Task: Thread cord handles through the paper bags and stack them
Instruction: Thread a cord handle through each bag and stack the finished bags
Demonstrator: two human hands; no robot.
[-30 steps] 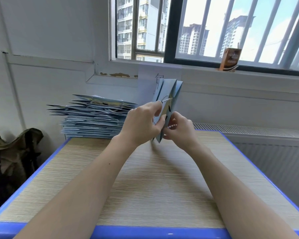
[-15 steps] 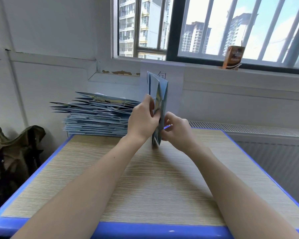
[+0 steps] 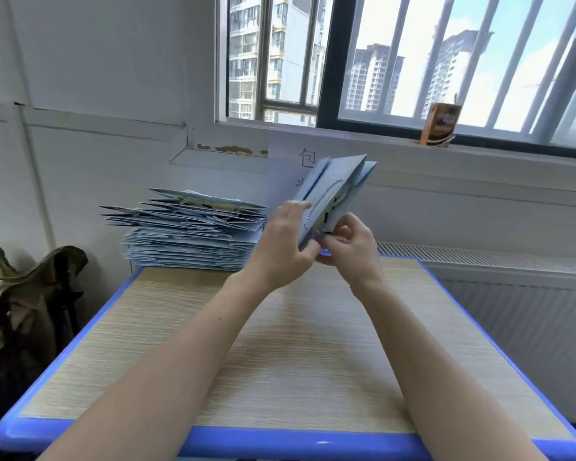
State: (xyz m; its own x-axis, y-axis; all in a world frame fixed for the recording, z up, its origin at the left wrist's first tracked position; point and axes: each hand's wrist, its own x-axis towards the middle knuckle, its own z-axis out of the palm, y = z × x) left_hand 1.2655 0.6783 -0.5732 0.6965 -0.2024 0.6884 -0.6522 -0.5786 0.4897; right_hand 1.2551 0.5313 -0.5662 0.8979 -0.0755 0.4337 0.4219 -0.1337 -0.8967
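- The bag (image 3: 333, 191) is held in the air above the far part of the table (image 3: 280, 344), folded flat and tilted to the right.
- The left hand (image 3: 285, 242) grips the bag's near left edge, thumb on the front face, fingers behind.
- The right hand (image 3: 346, 244) pinches at the bag's lower edge, fingers curled; I cannot tell whether it has the cord (image 3: 323, 197) end or only paper.
- The cord already loops across the front face, so threading looks nearly finished on this side.
- The stack (image 3: 187, 227) of bags lies at the far left of the table.
- Next, probably: seat the cord end, flatten the bag, lay it squarely on the stack.
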